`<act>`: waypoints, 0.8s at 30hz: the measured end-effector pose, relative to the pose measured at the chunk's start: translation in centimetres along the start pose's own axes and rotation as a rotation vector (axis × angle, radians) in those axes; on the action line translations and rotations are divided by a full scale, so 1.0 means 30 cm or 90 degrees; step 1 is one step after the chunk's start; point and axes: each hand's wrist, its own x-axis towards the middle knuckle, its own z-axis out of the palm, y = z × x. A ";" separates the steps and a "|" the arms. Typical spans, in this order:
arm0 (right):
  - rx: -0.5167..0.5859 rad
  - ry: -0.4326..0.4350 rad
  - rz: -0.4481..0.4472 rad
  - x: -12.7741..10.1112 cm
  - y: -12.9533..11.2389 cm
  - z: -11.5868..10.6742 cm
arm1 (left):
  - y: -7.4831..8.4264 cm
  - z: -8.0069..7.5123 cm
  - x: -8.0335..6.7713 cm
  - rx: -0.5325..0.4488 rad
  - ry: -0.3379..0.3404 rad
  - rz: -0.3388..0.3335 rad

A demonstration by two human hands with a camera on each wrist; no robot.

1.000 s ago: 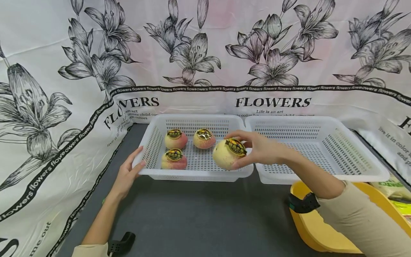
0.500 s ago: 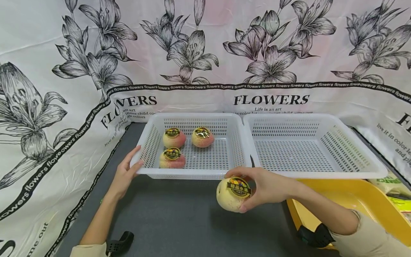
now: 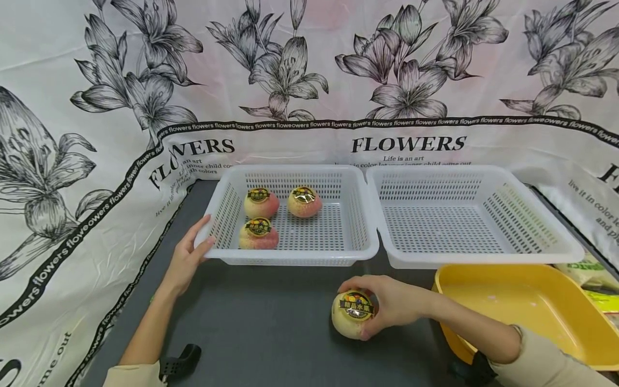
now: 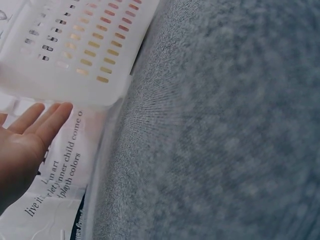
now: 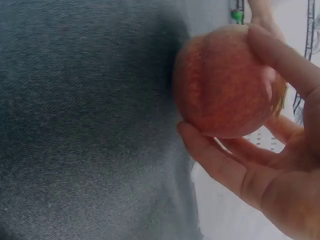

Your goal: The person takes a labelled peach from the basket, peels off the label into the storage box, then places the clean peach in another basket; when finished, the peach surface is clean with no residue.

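Two hands: both in the head view, one at each side of the grey table
Right hand: at about 5 o'clock from the left basket; fingers and thumb curled round the peach, gripping it from its right side and top; the right wrist view shows the fingers wrapped over the fruit and more fingers beneath it
Peach: pale yellow with a gold and black sticker facing up; low over the table just in front of the left basket's near rim, outside both baskets; whether it touches the cloth, I cannot tell
Change for the peach: a second ago it was held over the near right corner of the left basket; half a second ago it was just past the near rim; now it is lower and nearer the person
Left hand: at 9 o'clock of the left basket; fingers straight, fingertips against the near left corner; it grips nothing; placed as in both earlier frames
Left basket: white, slotted; three stickered peaches inside, two at the back and one in front of them at the left, unchanged from before
Right basket: white, touching the left basket's side at 3 o'clock
Yellow tray: at 3 o'clock of the held peach, under the right forearm
Backdrop: flower-printed sheet at 12 o'clock
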 end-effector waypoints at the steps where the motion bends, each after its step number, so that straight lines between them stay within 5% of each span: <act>1: 0.003 0.000 0.002 -0.002 0.005 0.004 | 0.001 0.000 0.001 0.004 -0.001 -0.002; 4: 0.005 0.006 0.004 -0.007 0.018 0.009 | 0.011 -0.001 0.003 0.049 0.022 -0.006; 8: 0.014 0.012 -0.003 -0.015 0.028 0.012 | 0.055 0.013 -0.003 0.150 0.174 0.044; 11: 0.035 0.013 0.010 -0.018 0.029 0.012 | 0.114 0.062 -0.014 0.198 0.300 0.170; 13: 0.051 0.013 0.029 -0.019 0.029 0.014 | 0.158 0.116 -0.025 0.203 0.315 0.297; 16: 0.059 0.015 0.048 -0.021 0.027 0.016 | 0.216 0.227 -0.049 0.223 0.233 0.484; 18: 0.060 0.020 0.049 -0.023 0.028 0.019 | 0.239 0.313 -0.074 0.222 0.121 0.543; 21: 0.067 0.030 0.035 -0.024 0.030 0.025 | 0.238 0.437 -0.119 0.238 -0.070 0.503; 24: 0.084 0.037 0.015 -0.024 0.035 0.032 | 0.199 0.531 -0.152 0.238 -0.241 0.335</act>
